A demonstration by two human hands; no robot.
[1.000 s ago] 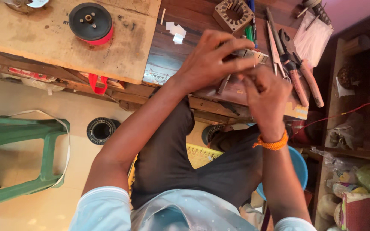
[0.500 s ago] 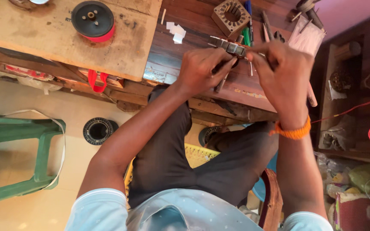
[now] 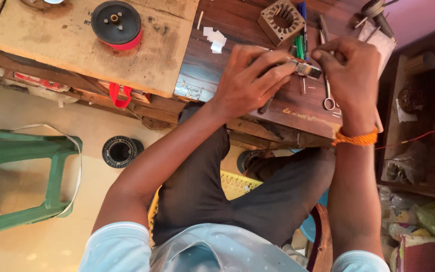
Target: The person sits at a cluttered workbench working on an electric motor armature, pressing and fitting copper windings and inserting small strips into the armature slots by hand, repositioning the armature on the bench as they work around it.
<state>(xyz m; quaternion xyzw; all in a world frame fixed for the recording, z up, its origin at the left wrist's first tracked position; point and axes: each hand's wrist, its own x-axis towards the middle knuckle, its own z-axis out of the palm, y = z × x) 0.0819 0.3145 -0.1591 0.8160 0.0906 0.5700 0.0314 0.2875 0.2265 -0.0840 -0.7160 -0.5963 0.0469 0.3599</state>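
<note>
Left hand (image 3: 247, 83): fingers curled over a small metal part (image 3: 305, 69), gripping its nearer end.
Right hand (image 3: 351, 75): fingers narrow, pinched at the part's far end; whether they hold something thin of their own, I cannot tell.
Metal part: held between the two hands just above the worktop (image 3: 237, 30), touching both sets of fingers.
Long axis: runs hand to hand, tilted slightly down toward the right hand.
Nearer hand: the left covers more of it; the right meets only the tip.
Beyond the fingers: a square slotted metal core (image 3: 281, 21).
Below the right fingers: scissors (image 3: 328, 95) lying flat.
Far left of the fingers: black and red spool (image 3: 116, 24).
</note>
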